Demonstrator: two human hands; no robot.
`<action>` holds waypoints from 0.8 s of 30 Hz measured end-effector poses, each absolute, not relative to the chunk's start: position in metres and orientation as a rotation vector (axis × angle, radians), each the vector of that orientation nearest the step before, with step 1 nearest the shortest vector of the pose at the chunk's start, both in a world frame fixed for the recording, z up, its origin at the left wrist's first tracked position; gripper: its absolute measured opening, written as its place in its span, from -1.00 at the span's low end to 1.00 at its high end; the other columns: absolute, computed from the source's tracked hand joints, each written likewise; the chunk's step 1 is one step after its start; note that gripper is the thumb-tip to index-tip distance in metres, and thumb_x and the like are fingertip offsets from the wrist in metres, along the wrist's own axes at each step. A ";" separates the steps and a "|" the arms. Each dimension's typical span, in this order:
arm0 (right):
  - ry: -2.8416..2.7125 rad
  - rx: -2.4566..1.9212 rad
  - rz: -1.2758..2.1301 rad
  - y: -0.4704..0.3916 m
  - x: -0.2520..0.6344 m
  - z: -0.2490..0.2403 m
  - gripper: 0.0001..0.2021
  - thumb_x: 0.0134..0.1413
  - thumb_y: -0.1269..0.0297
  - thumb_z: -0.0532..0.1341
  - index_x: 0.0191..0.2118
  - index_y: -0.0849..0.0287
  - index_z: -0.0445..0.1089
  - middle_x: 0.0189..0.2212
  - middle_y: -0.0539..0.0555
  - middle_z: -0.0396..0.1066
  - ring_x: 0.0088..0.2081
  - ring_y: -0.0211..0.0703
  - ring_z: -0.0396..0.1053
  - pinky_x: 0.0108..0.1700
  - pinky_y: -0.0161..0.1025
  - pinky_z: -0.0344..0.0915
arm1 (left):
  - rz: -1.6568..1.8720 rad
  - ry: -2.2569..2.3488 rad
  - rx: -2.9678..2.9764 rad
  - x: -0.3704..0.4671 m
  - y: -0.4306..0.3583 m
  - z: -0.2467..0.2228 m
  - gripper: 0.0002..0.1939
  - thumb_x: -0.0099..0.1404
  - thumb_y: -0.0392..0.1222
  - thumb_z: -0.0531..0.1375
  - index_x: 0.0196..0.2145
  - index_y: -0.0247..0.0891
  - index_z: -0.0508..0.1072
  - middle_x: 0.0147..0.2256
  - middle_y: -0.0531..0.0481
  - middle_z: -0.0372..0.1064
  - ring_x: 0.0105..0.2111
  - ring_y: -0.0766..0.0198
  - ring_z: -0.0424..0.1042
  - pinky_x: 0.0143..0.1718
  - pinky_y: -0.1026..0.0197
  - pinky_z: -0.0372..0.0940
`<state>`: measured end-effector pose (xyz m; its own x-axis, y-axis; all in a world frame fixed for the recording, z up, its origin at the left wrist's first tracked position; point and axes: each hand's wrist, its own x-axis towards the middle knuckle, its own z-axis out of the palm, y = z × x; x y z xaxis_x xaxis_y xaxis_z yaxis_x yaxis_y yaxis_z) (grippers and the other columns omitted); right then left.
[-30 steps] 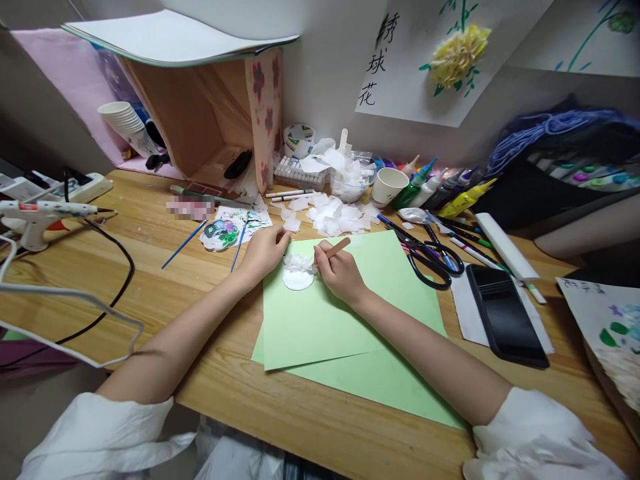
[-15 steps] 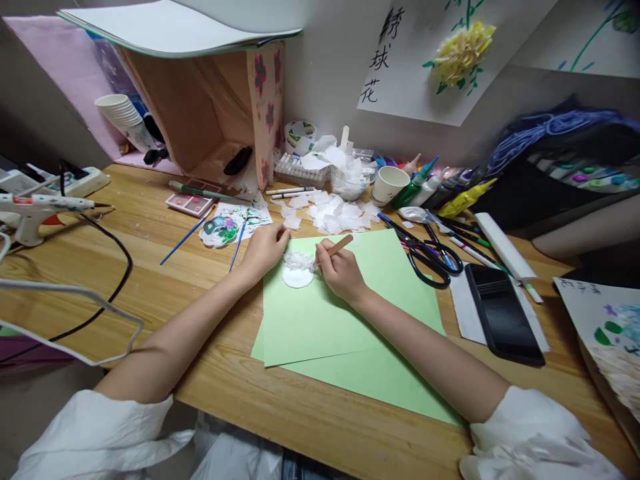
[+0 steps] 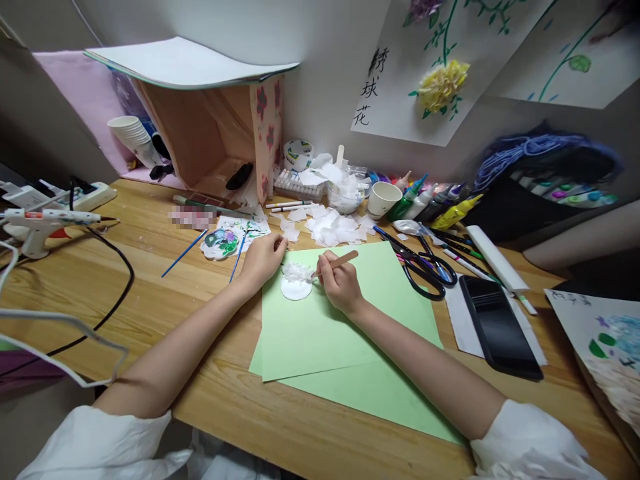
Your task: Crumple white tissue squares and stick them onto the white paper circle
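Observation:
My right hand (image 3: 341, 283) grips a wooden craft stick (image 3: 346, 259) like a pen. The stick's lower tip is at the right edge of a white round disc (image 3: 296, 291). Ruffled white paper pieces (image 3: 297, 272) cover the disc's upper part; its lower part is bare and smooth. The disc lies on the upper left of a light green sheet (image 3: 320, 347), with a second green sheet beneath. My left hand (image 3: 263, 260) rests at the sheet's top left corner, just left of the disc, fingers curled. What those fingers hold, if anything, is hidden.
White paper squares (image 3: 333, 227) lie behind the sheet, beside a heaped clear bowl (image 3: 345, 197) and a paper cup (image 3: 384, 200). Black scissors (image 3: 417, 267) and a phone (image 3: 500, 327) are on the right. Left are paintbrushes (image 3: 184, 253), a glue gun (image 3: 45, 223) and cables (image 3: 123, 293).
The camera view has tilted up a little, so everything sits lower. The stick leans slightly flatter in my right hand; its tip stays by the disc. My left hand stays at the sheet's corner.

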<state>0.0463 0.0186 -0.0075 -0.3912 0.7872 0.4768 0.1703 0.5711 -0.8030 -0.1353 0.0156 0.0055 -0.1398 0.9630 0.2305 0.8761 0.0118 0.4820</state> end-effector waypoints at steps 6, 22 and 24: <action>-1.745 -0.755 0.932 0.019 0.047 -0.010 -0.66 0.24 0.22 -0.07 -0.56 0.13 0.16 -0.64 -0.05 0.13 -0.61 -0.30 0.17 -0.50 -0.29 0.18 | 0.770 2.326 1.847 -0.138 0.040 0.001 -0.80 0.17 -0.06 0.13 -0.36 -0.25 0.38 -0.38 -0.09 0.41 -0.32 0.14 0.36 -0.36 0.21 0.15; -1.634 -0.787 0.947 0.020 0.049 -0.012 -0.63 0.24 0.17 -0.07 -0.57 0.14 0.19 -0.64 -0.05 0.16 -0.61 -0.30 0.17 -0.52 -0.30 0.18 | 1.322 1.943 1.570 -0.159 0.029 0.012 -0.82 0.06 -0.14 0.22 -0.39 -0.29 0.41 -0.39 -0.02 0.44 -0.38 0.31 0.41 -0.28 0.26 0.31; -1.624 -0.786 0.956 0.020 0.049 -0.012 -0.63 0.24 0.16 -0.07 -0.56 0.14 0.18 -0.64 -0.05 0.16 -0.61 -0.31 0.17 -0.52 -0.30 0.18 | 1.374 1.854 1.472 -0.161 0.031 0.014 -0.71 -0.02 -0.13 0.27 -0.32 -0.32 0.42 -0.39 -0.03 0.44 -0.38 0.31 0.41 -0.28 0.25 0.32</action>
<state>0.0491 0.0202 -0.0118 -0.2384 0.8622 0.4469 0.0281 0.4662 -0.8843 -0.1609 0.0310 0.0140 -0.3646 0.8964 0.2520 0.5018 -0.0388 0.8641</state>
